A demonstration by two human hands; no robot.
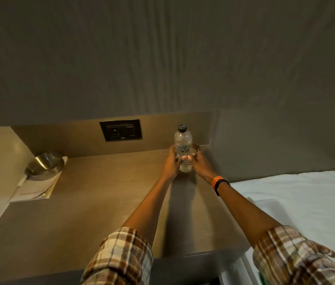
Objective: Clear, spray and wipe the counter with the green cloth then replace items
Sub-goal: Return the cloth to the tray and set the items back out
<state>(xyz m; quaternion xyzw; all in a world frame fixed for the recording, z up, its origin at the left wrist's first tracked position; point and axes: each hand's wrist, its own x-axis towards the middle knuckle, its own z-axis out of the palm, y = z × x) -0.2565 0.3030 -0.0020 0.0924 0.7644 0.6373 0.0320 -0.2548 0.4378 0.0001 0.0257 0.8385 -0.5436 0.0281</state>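
Observation:
A clear plastic water bottle (pixel 183 140) with a dark cap stands upright in the far right corner of the tan counter (pixel 105 202). My left hand (pixel 171 163) wraps its lower left side. From the right, my right hand (pixel 200 164) grips the same bottle; fingertips of both meet on its front. A small dark object (pixel 198 148) sits behind the bottle, mostly hidden. A steel bowl (pixel 45 164) rests on a booklet (pixel 34 189) at the counter's far left. No green cloth or spray bottle is in view.
A dark wall socket (pixel 120 130) is set in the backsplash. A bed with a white sheet (pixel 306 198) lies to the right of the counter. A white tray edge (pixel 242 268) shows at the lower right, beside the counter's front corner.

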